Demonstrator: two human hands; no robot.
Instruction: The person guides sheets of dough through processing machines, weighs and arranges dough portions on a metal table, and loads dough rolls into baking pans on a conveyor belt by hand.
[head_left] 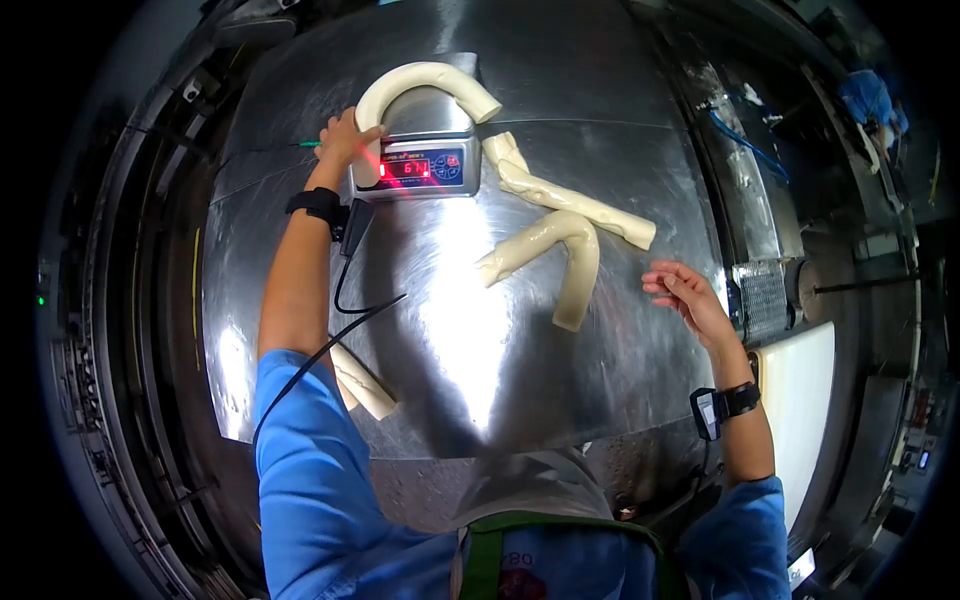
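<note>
A curved cream-coloured dough roll (425,76) lies over a digital scale (455,150) with a lit red display. My left hand (347,137) is closed round the roll's left end, beside the display. To the right of the scale, a long dough roll (570,198) slants down and rightwards. Below it a bent dough roll (575,235) rests on the metal table (620,390). My right hand (687,295) hovers right of these rolls, fingers apart and holding nothing. Another dough piece (362,385) is partly hidden by my left arm.
A black cable (345,335) hangs from my left wrist over the table. On the right stand a white board (800,400) and metal equipment (765,300). Another person's blue sleeve (868,98) shows at the upper right.
</note>
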